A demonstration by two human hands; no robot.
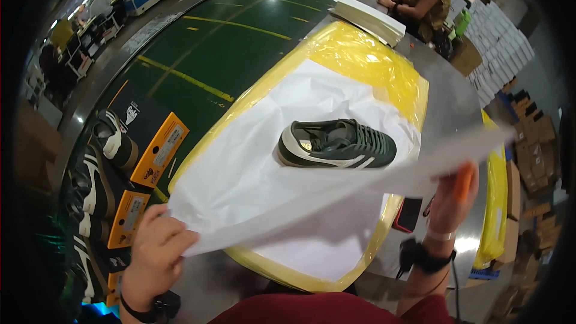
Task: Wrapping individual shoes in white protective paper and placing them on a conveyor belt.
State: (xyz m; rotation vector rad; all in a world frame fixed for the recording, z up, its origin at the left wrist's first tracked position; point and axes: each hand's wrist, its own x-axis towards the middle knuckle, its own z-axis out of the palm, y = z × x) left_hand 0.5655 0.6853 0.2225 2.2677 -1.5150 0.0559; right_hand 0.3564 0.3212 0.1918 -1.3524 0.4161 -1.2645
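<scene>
Tissue paper (336,195), thin and white, is stretched across the near part of the scene between the person's two hands. The left hand (157,251) is closed on the sheet's near left corner, fingers curled over the edge. The right hand (454,195) is raised on the right and pinches the sheet's right edge; the paper blurs there, and an orange fingertip cover shows on one finger. Both wrists carry dark bands.

Under the lifted sheet lies a stack of white paper (240,162) spread over a yellow plastic sheet (366,60), which sits on a grey metal counter (447,105). A dark green shoe (337,144) with a white sole and white side stripes lies on its side on the white paper, toe to the left, laces facing far, just beyond the raised sheet and apart from both hands.

To the left, a green conveyor belt (222,48) with yellow lines runs away into the distance. On its near left end stand black and orange shoe boxes (150,144), with dark shoes (99,162) with white stripes resting beside them. Far on the counter a stack of flat white sheets (369,18) lies next to another person in an olive top (429,0). On the right, cardboard boxes (531,144) are piled on the floor, and white boxes (501,42) are stacked farther off.
</scene>
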